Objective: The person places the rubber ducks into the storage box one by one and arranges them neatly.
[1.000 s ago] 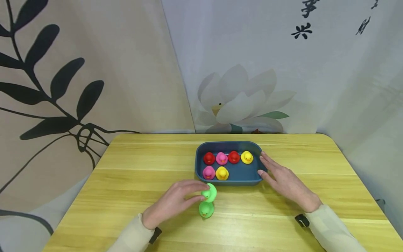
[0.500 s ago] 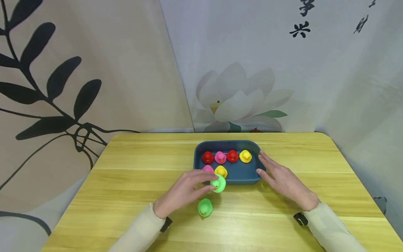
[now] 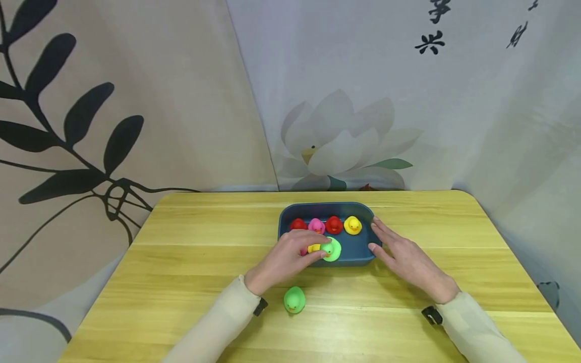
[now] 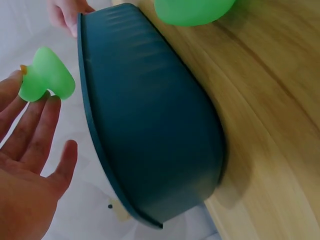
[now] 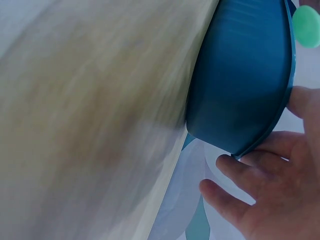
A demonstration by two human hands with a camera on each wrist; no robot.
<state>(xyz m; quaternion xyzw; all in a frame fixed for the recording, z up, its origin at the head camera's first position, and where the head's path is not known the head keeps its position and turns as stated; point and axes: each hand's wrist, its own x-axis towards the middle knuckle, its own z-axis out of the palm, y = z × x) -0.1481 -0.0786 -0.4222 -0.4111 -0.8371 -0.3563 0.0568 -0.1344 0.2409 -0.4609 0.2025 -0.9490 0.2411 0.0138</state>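
Note:
My left hand point(image 3: 288, 254) pinches a light green rubber duck point(image 3: 333, 249) between thumb and fingertips, above the front row inside the dark blue tray point(image 3: 356, 248). The left wrist view shows this green duck point(image 4: 57, 75) beyond the tray's rim. Straight fingers of my right hand point(image 3: 414, 264) rest against the tray's right end; up close, thumb and fingers touch its rim point(image 5: 272, 125). Red ducks point(image 3: 334, 225), a pink duck point(image 3: 316, 225) and a yellow duck point(image 3: 352, 225) line the back row. In front, another yellow duck point(image 3: 313, 248) and pink duck are partly hidden by my left hand.
A second green duck point(image 3: 294, 300) stands on the wooden table point(image 3: 204, 262) in front of the tray. Behind the table's far edge hangs a printed cloth point(image 3: 354, 101) with a flower and leaves.
My left hand has carried the green duck from beside the other green duck, forward and right over the tray's front wall. My right hand has stayed at the tray's right end.

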